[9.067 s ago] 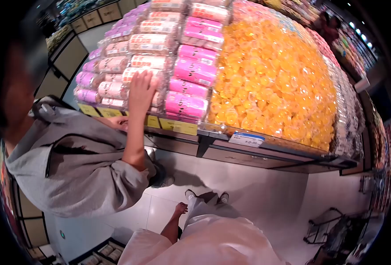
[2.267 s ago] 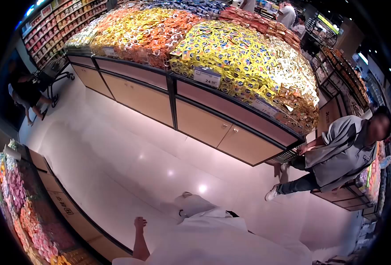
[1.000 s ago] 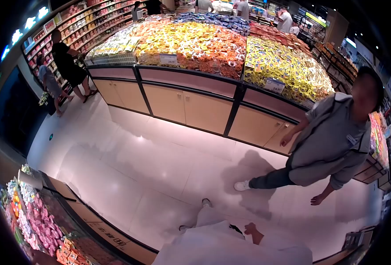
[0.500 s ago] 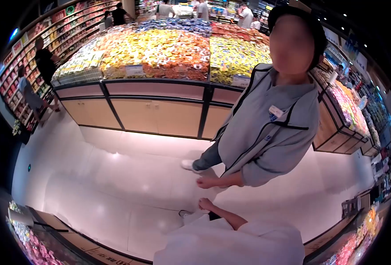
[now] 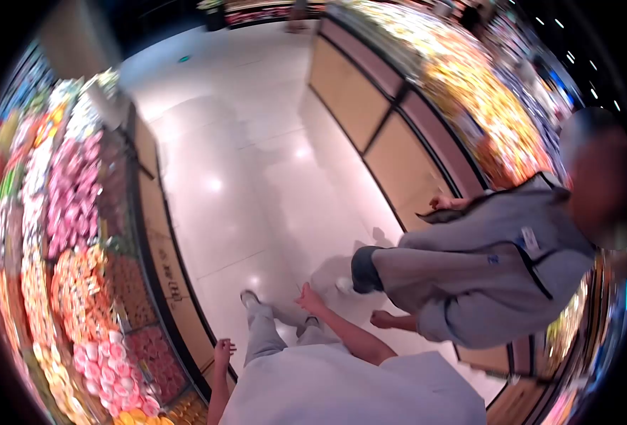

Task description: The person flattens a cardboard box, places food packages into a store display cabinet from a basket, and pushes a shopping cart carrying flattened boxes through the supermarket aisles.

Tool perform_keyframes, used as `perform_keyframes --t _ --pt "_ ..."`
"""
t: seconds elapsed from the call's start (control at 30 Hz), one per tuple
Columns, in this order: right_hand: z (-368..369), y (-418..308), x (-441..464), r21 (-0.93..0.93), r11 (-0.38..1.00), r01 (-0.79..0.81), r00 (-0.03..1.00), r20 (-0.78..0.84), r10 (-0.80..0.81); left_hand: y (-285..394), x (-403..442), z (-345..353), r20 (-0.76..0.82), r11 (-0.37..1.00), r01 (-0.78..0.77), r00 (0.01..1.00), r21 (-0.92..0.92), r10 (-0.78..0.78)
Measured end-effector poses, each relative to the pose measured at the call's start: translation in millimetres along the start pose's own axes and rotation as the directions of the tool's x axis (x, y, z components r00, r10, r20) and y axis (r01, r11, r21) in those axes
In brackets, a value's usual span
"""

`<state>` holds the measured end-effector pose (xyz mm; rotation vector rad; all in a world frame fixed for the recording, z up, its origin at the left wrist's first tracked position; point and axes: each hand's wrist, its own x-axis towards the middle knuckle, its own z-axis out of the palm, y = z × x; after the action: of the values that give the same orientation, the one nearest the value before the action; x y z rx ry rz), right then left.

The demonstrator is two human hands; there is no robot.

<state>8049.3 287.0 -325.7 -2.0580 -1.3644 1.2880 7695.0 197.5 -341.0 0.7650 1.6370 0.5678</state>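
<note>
My left hand (image 5: 225, 348) hangs low beside the bin on the left, its loosely bent fingers apart with nothing visible in them. In front of my body, my right hand (image 5: 309, 298) is held out over the floor, fingers partly stretched and holding nothing. Closest to the left hand is a display bin (image 5: 164, 273) with dark edging and wooden panels. Pink-and-white wrapped packets (image 5: 108, 372) and orange packets (image 5: 79, 283) are heaped in it. A person in a grey jacket (image 5: 483, 262) stands to my right, their hands apart from mine.
A pale tiled floor (image 5: 221, 156) runs ahead between the two displays. The right-hand display (image 5: 349, 92) has wooden panels and piles of yellow and orange packets (image 5: 490, 99), blurred. A pillar (image 5: 79, 39) rises at the far left; someone's legs (image 5: 297, 18) show at the far end.
My view has swung left and down, bringing the left bin and my left hand into sight. The person in grey now appears further right, and my right hand's fingers have loosened.
</note>
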Motion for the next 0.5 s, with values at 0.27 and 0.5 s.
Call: perform_keyframes --t 0.27,0.5 --pt "49 -70 112 -0.114 0.989 0.094 0.88 0.474 -0.029 -83 19 -75 0.054 0.858 0.459 0.874 0.229 -0.482" --pt "-7 -165 209 -0.09 0.906 -0.414 0.901 0.1 0.422 84 239 -137 -0.05 0.983 0.142 0.989 0.12 -0.137"
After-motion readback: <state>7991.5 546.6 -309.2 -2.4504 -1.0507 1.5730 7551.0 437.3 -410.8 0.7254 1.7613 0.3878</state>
